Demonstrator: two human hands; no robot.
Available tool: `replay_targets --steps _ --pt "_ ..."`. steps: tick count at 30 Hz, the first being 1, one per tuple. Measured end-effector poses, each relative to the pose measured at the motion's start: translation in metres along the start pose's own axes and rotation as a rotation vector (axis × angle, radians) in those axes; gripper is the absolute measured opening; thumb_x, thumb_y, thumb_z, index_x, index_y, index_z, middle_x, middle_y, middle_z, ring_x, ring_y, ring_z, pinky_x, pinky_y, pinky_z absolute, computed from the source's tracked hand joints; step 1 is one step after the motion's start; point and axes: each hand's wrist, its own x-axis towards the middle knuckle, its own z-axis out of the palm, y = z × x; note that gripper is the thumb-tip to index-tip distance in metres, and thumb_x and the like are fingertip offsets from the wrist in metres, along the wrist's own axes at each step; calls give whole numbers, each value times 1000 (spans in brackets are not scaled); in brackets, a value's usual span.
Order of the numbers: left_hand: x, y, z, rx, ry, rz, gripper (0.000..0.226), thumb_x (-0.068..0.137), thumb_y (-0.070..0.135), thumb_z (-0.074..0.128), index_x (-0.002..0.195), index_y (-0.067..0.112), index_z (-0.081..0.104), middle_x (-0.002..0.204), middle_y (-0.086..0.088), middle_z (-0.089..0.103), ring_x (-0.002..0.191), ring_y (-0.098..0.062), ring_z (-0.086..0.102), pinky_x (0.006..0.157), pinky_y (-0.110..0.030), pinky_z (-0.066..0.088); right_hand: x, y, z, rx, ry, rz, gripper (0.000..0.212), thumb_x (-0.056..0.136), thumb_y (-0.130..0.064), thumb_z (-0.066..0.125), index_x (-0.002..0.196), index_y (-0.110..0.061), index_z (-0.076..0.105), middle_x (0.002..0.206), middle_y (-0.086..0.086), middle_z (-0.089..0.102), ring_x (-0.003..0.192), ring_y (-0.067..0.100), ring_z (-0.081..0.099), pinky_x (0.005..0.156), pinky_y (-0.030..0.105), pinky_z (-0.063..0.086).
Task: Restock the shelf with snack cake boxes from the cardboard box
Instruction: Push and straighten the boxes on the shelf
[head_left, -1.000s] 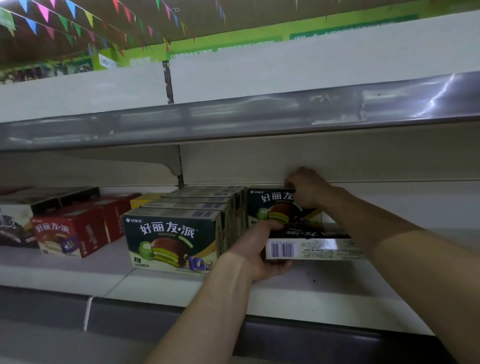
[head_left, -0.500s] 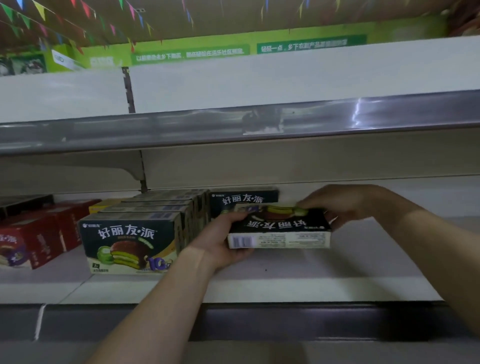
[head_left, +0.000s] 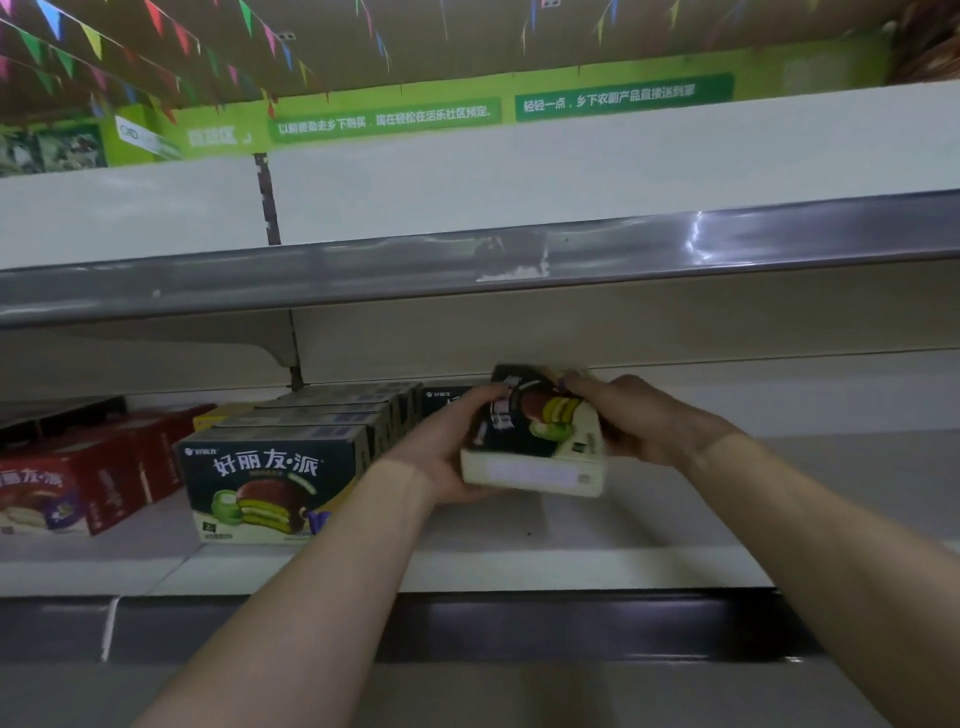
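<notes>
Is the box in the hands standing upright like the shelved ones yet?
No, tipped. The held box shows its printed front facing up, gripped by the left hand and right hand above the shelf.

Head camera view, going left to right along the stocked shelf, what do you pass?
Red snack boxes → row of dark green-tea pie boxes → left hand → the box held in both hands → right hand → bare shelf.
</notes>
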Motion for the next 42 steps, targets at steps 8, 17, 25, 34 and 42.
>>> replay_targets --steps 8,17,25,34,42 --pt "-7 28 -14 822 242 196 30 84 14 70 112 21 62 100 -3 67 87 -18 64 76 -35 56 7 13 -16 30 -40 16 21 84 -18 70 101 -9 64 101 10 69 88 19 64 75 28 53" --pt "23 42 -16 1573 401 354 51 87 19 67 135 11 52 136 -12 53 120 -27 53 95 -32 46 22 39 13 -461 -31 -96 34 81 -14 75 109 -10 55 97 3 60 71 6 54 51 12 40" --pt "40 17 -19 2140 750 277 95 82 39 67 153 17 7 146 -16 34 136 -35 31 111 -55 19 39 33 29 -576 6 -78 47 76 -13 79 112 -4 51 109 15 60 96 29 64 81 41 57" --pt "60 15 -24 2219 862 258 90 86 30 62 152 11 4 149 -20 32 138 -37 31 115 -60 7 61 35 44 -693 121 -72 47 79 -19 77 116 -2 53 117 15 59 104 30 61 86 34 52" --pt "68 14 -39 2099 732 474 69 95 16 48 152 12 9 148 -22 29 137 -39 27 113 -44 23 59 41 50 -788 265 -162 67 84 -18 70 136 -7 30 125 17 53 110 34 57 81 33 44"
